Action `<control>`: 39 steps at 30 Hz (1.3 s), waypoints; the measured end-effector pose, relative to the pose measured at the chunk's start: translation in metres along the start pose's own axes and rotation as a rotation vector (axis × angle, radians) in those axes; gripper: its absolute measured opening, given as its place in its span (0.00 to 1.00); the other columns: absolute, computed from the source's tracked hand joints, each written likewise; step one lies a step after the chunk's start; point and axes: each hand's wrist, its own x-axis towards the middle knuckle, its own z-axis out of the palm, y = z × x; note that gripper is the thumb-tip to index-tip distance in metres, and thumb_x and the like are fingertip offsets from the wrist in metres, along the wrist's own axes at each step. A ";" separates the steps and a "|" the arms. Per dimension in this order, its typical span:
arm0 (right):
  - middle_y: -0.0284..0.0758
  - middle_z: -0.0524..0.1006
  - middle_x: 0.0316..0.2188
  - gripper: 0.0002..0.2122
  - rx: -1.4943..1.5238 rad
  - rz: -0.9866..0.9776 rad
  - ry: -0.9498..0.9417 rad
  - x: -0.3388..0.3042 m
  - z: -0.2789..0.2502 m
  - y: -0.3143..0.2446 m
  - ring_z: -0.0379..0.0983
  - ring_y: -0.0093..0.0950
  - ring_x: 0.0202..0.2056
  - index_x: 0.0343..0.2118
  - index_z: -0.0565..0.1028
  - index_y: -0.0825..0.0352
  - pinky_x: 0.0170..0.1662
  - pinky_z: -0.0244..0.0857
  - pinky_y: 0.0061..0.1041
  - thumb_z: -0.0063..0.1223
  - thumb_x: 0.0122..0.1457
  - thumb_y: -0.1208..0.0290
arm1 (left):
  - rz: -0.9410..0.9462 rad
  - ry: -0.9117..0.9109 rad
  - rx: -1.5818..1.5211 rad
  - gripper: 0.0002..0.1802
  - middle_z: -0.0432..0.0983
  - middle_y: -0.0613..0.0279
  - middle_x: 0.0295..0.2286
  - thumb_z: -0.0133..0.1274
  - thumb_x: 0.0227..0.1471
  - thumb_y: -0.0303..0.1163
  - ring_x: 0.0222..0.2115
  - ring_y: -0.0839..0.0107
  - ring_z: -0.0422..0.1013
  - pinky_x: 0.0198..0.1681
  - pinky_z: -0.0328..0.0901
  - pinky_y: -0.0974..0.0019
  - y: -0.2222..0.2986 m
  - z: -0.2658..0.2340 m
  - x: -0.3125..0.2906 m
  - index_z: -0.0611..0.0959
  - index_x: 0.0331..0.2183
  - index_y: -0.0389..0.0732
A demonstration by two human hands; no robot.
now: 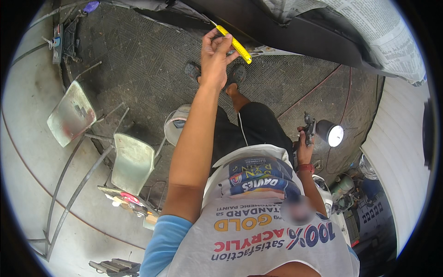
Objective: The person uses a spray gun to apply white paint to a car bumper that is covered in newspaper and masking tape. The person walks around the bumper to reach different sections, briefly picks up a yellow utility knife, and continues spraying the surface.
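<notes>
Raised at the top centre, my left hand [214, 60] is closed around a yellow snap-off cutter [241, 50]. Its thin blade points up and left, close to a dark panel [295, 39]. Down at my right side, my right hand [304, 152] grips a dark metal spray gun [309, 125]. Beside the gun is a dark round cup [324, 130] with a bright white end; whether the two are joined I cannot tell. Fingers of the right hand are partly hidden by the gun.
Newspaper sheets [369, 27] cover the upper right. Two worn chair seats [74, 113] on metal frames stand left, with a whitish bucket [173, 131] by my legs. Thin reddish lines [314, 90] cross the textured floor mat [138, 60]. Assorted equipment [344, 187] lies lower right.
</notes>
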 end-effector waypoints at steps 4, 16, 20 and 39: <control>0.29 0.81 0.43 0.20 0.005 0.021 0.007 -0.001 0.002 -0.002 0.70 0.14 0.23 0.60 0.68 0.62 0.23 0.66 0.19 0.56 0.70 0.63 | -0.018 0.002 -0.001 0.27 0.74 0.61 0.43 0.58 0.64 0.35 0.44 0.69 0.74 0.52 0.76 0.56 -0.008 0.000 -0.003 0.67 0.58 0.41; 0.28 0.80 0.44 0.26 0.036 0.014 0.001 0.002 0.003 0.001 0.69 0.13 0.23 0.68 0.61 0.58 0.22 0.64 0.18 0.55 0.70 0.65 | -0.044 0.026 0.036 0.29 0.72 0.61 0.43 0.60 0.62 0.34 0.46 0.68 0.73 0.53 0.75 0.54 -0.013 0.003 -0.009 0.66 0.58 0.41; 0.28 0.80 0.44 0.27 0.047 0.025 0.011 0.001 0.003 0.002 0.69 0.13 0.24 0.69 0.61 0.58 0.22 0.64 0.17 0.55 0.70 0.65 | -0.066 0.022 0.036 0.29 0.71 0.62 0.44 0.61 0.62 0.34 0.47 0.68 0.73 0.53 0.75 0.54 -0.015 0.003 -0.014 0.66 0.59 0.42; 0.29 0.81 0.45 0.13 0.038 -0.019 0.028 -0.001 0.006 -0.003 0.71 0.15 0.29 0.49 0.78 0.63 0.27 0.64 0.19 0.55 0.70 0.60 | -0.034 0.006 0.068 0.29 0.69 0.62 0.46 0.61 0.61 0.31 0.48 0.69 0.73 0.54 0.75 0.56 -0.025 -0.001 -0.013 0.66 0.59 0.45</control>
